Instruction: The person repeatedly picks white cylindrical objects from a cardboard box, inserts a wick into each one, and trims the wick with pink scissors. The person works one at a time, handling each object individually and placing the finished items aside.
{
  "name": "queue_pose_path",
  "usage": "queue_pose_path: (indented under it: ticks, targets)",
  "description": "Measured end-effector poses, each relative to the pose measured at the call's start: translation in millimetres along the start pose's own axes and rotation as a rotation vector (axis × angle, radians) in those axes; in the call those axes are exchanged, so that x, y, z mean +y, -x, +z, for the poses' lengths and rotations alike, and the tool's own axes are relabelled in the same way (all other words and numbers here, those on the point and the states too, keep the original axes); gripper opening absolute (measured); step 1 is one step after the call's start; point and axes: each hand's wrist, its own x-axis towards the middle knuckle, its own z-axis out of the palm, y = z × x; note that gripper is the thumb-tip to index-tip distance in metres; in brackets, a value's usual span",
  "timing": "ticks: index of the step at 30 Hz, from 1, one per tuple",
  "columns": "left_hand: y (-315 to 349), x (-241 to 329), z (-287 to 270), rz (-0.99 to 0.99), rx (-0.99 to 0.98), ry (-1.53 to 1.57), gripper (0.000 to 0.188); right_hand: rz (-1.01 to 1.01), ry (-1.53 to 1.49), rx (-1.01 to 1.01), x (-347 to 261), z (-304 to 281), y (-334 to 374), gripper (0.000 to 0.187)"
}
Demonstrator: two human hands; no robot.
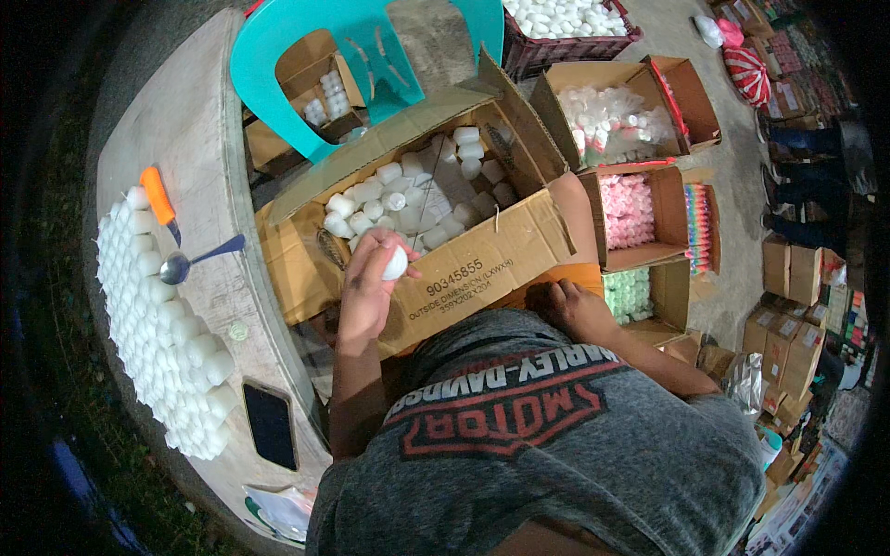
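My left hand (367, 289) is closed around a small white rounded piece (395, 263), held just above the near wall of an open cardboard box (519, 243). Inside that box lie many loose white, stubby cylinder-like pieces (380, 193), partly under clear plastic. What exactly the pieces are I cannot make out. The box is tilted across my lap, its flaps folded out. My right hand (577, 311) rests on my thigh by the orange shorts (528, 289), fingers curled in, with nothing seen in it.
On the table (167, 102) at left lie white pieces in a dense spread (158, 324), an orange-handled knife (159, 196), a spoon (199, 259) and a phone (270, 426). Ahead stands a teal chair (269, 56). Boxes of pink (626, 213) and green pieces (629, 295) are at right.
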Motion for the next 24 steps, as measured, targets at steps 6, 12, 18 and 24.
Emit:
queue_pose_path:
  ticks: [6, 12, 18, 24]
  targets:
    - [-2.7, -8.5, -3.7, 0.018, 0.11, 0.023, 0.018, 0.001, -0.278, -0.276, -4.6, -80.4, -15.7, 0.028]
    - [-2.3, -0.2, 1.8, -0.045, 0.118, 0.165, 0.034, -0.6, -0.518, 0.268, -8.2, -166.5, -12.4, 0.032]
    - [0.3, -5.3, 3.7, -0.132, 0.082, 0.11, 0.047, -0.64, -0.024, 0.299, -19.5, -81.7, -42.8, 0.035]
    - [2.7, -8.9, 3.5, -0.096, 0.073, 0.135, 0.039, -0.427, -0.049, 0.434, -18.9, -30.3, -50.3, 0.037]
